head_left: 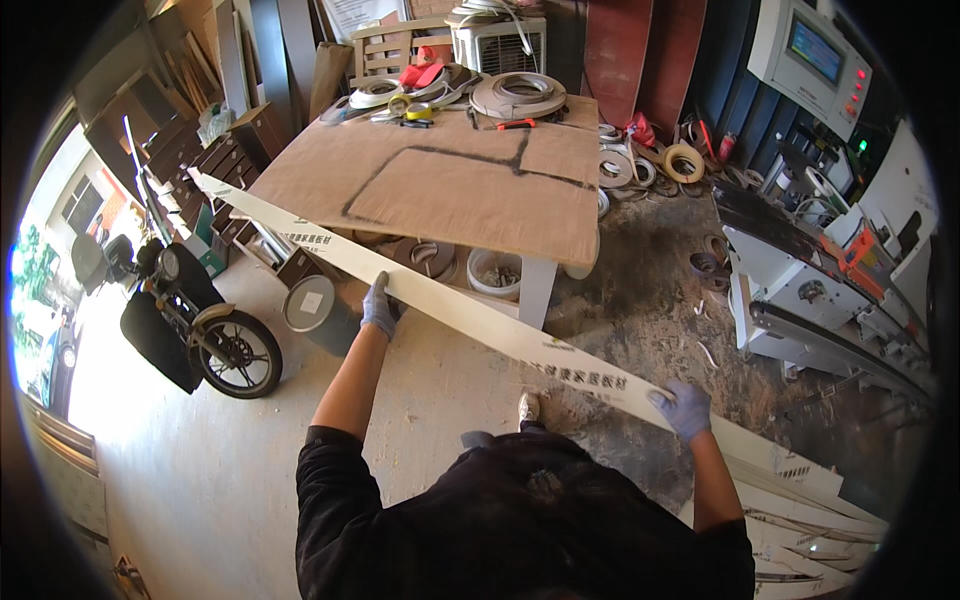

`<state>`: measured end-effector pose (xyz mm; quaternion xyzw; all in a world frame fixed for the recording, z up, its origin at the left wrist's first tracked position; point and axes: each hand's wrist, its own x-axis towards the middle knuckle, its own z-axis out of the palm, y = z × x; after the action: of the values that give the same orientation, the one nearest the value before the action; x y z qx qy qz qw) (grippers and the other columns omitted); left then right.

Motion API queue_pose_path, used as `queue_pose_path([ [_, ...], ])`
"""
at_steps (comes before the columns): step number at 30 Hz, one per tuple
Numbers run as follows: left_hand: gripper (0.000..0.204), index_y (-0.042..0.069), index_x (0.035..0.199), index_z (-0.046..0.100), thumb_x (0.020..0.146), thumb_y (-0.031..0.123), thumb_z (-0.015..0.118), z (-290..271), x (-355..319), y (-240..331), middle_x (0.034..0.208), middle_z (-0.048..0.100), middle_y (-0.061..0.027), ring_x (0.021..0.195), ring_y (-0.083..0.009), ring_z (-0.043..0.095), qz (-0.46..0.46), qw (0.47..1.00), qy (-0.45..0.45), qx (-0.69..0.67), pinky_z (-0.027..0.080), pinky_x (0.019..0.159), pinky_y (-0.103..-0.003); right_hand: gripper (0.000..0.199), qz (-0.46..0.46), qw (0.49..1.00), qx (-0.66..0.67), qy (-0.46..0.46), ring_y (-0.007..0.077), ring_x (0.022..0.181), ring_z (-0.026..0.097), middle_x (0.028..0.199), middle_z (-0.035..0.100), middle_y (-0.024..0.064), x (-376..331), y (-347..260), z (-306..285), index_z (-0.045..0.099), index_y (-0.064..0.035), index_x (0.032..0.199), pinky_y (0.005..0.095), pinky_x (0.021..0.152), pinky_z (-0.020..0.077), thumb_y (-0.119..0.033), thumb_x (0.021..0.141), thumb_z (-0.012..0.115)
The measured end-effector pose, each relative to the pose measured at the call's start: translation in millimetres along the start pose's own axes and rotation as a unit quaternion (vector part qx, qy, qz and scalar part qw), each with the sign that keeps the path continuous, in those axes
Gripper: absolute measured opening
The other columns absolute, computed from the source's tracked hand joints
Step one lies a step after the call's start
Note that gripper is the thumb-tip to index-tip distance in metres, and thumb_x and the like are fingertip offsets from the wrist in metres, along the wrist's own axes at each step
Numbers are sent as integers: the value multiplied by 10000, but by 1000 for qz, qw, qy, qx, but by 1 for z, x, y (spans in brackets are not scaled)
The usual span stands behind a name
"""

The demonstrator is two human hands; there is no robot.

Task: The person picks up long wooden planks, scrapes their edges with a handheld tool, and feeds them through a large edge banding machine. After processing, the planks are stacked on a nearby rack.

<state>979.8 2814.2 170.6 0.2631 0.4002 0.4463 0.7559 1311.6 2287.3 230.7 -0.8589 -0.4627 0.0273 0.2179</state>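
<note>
A long, narrow cream-coloured board strip [460,312] with dark print stretches slantwise across the view, from the far left down to the near right. My left hand [380,307], in a grey glove, grips its near edge around the middle, thumb on top. Toward the right end, my gloved right hand [684,409] is closed on the same strip with its thumb on the upper face. The fingers of both hands are partly hidden beneath the strip. Beyond it stands a brown-topped worktable [440,190], and the strip passes in front of its near edge.
Rolls of edge banding [518,95] lie on the table's far side. A machine [820,270] with a control panel [810,62] stands right. More board strips [790,520] are stacked near right. A motorcycle [200,320] and grey drum [320,312] stand left; a white bucket [494,274] sits under the table.
</note>
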Motion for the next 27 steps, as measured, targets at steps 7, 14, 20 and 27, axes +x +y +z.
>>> queue_pose_path([
  [7, 472, 71, 1245, 590, 888, 365, 684, 81, 110, 34, 1213, 622, -55, 1065, -175, 597, 66, 990, 113, 57, 499, 821, -327, 584, 4, 990, -32, -139, 360, 723, 654, 755, 662, 172, 235, -68, 18, 676, -107, 810, 464, 669, 515, -660, 903, 512],
  [14, 525, 126, 1392, 518, 893, 211, 657, 113, 163, 52, 1365, 552, -78, 1248, -236, 499, 339, 881, -34, 329, 379, 1045, -385, 512, -59, 975, 14, -212, 377, 847, 664, 887, 694, 171, 428, -147, 98, 682, -114, 925, 481, 748, 509, -604, 907, 533],
  [20, 496, 50, 1341, 533, 895, 212, 677, 116, 223, 79, 1366, 558, -83, 1287, -242, 499, 347, 850, 6, 397, 381, 1063, -379, 348, -179, 977, 106, -46, 314, 991, 671, 1061, 713, 92, 604, -249, 173, 703, -179, 1088, 440, 870, 511, -423, 840, 687],
  [27, 395, -2, 1194, 609, 803, 46, 634, 56, 240, 99, 1303, 589, -158, 1247, -302, 528, 379, 817, 34, 434, 387, 1077, -393, 474, -1, 998, -34, -44, 304, 1122, 639, 1194, 681, 103, 787, -297, 267, 642, -190, 1237, 431, 936, 508, -421, 828, 710],
])
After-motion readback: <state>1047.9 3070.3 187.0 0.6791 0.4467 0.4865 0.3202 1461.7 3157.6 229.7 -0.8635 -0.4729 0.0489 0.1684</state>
